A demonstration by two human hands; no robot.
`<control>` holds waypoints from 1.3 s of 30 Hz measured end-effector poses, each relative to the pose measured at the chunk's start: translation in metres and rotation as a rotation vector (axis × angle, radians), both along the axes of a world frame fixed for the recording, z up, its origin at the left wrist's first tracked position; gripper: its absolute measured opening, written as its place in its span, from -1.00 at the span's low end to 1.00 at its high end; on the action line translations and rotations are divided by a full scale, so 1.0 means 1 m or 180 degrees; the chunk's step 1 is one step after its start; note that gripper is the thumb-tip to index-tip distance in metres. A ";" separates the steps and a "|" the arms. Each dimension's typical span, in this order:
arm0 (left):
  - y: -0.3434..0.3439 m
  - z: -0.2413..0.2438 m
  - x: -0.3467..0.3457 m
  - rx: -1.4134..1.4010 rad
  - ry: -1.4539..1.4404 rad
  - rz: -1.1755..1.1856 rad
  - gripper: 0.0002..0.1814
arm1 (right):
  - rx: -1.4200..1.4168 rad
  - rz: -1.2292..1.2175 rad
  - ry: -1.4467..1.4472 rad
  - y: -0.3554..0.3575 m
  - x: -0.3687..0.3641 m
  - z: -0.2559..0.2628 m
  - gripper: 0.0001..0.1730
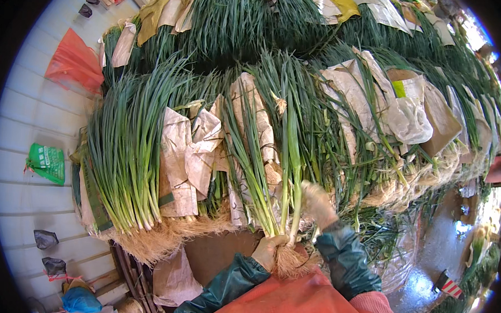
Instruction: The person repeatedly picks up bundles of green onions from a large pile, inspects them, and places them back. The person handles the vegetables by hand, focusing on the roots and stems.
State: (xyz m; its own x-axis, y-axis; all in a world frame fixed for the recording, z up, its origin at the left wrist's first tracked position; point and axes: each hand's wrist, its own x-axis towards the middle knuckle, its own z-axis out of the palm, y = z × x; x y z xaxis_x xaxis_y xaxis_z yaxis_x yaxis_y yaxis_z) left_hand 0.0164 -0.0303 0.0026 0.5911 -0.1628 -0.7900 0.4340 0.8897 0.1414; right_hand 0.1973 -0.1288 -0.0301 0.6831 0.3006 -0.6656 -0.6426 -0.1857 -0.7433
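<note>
A small bunch of long scallions stands before me, white ends and roots towards my body and green leaves stretching away. My left hand grips it low, just above the tan roots. Blurred by motion, my right hand is beside the thickest stalk on its right. Whether its fingers touch that stalk or hold anything is not clear. Dark green sleeve covers reach both wrists. Left of the bunch, a thick row of scallions lies side by side with trimmed-looking white stems and a fringe of roots.
Pale woven sacking lies among the scallions. More leafy piles rise behind, with a clear plastic bag at right. On the white panelled wall hang a red bag and a green bag. Wet floor shows at right.
</note>
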 end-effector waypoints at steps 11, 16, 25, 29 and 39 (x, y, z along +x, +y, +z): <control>0.016 0.029 -0.024 -0.0673 -0.0431 -0.0021 -0.71 | -0.0365 -0.0799 0.0140 -0.039 -0.018 -0.006 -0.78; 0.013 0.015 -0.029 -0.1245 -0.1051 0.0370 -0.66 | -0.1620 0.0827 -0.1457 -0.034 -0.040 -0.035 -0.70; 0.020 -0.003 -0.041 -0.1021 -0.1200 0.0194 -0.69 | 0.0694 0.1390 -0.0418 0.011 -0.039 0.014 -0.75; 0.025 0.016 -0.048 -0.0061 -0.0716 0.0019 -0.66 | 0.1371 0.0323 0.0827 0.007 -0.044 0.010 -0.80; 0.022 0.006 -0.052 -0.0442 -0.0719 0.0554 -0.65 | 0.0821 0.1195 -0.1910 -0.009 -0.076 0.073 -0.84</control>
